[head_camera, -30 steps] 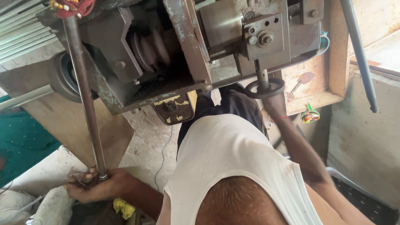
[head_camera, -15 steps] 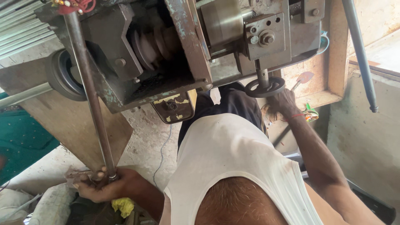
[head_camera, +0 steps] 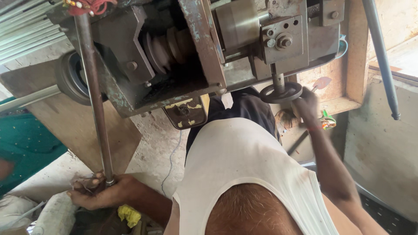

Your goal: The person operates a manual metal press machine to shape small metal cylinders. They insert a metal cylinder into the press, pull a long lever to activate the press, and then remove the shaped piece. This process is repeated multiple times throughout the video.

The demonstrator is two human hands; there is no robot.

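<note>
The fingers of the left hand (head_camera: 98, 193) are closed around the lower end of a long steel rod (head_camera: 93, 95), gripping it where it ends low at the left of the view. From that grip the rod runs up and slightly left to the top of a heavy grey machine (head_camera: 191, 56), where a knot of red thread (head_camera: 89, 5) is tied about it. Just beside the left hand lie a crumpled yellow rag (head_camera: 129, 214) and a pale sack (head_camera: 52, 215); what the sack holds cannot be told.

The right hand (head_camera: 307, 106) is raised to a small dark handwheel (head_camera: 282, 92) that hangs on a short shaft under the machine's right part. Its fingers curl on the wheel's right rim, closed on it, though the hand is somewhat blurred.

Between the two arms is the person's white sleeveless vest (head_camera: 244, 169). Behind the machine's stepped pulley (head_camera: 167, 45) the concrete floor (head_camera: 156, 143) shows, with a thin cable (head_camera: 171, 159) trailing over it. A grey pole (head_camera: 381, 56) slants down at the far right.
</note>
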